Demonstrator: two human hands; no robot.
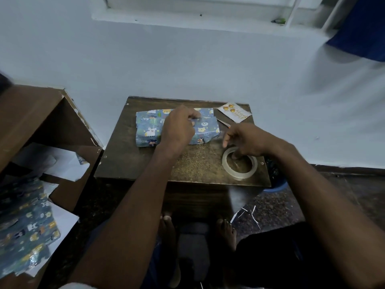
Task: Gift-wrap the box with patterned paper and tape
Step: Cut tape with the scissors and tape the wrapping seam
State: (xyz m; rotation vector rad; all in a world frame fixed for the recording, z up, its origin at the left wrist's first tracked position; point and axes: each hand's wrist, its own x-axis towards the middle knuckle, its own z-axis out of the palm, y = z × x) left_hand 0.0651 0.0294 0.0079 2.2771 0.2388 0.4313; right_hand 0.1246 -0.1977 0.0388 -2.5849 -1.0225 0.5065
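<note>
**Wrapped box at the far edge, tape roll near the right corner**

Small dark wooden table (133, 163) against a pale wall. On its far half, close to the back edge: the box (150, 130), already covered in blue animal-print paper, lying flat with its long side roughly parallel to the wall. Bare tabletop between the box and the near edge, most of it on the left and centre.

Left hand (179, 128) on top of the box, fingers curled and pinching at the paper seam near the middle of the top face. Exactly what sits between the fingertips: too small to tell.

Right hand (248, 140) just right of the box, apart from it, over the clear tape roll (239, 163). Fingers bent, tips reaching down into the roll's hole and touching its inner rim; index finger lifted and pointing toward the box. Roll flat on the table, near the right edge and close to the front right corner, little margin on that side.

Beyond the right hand, at the far right corner: a small greeting card (235, 112) with gold dots, and a thin orange-tipped tool (224, 123) partly hidden between card and box.

Left of the table: an open cardboard carton (31, 113), and lower left spare wrapping paper (27, 228) of the same print, on the floor.
</note>
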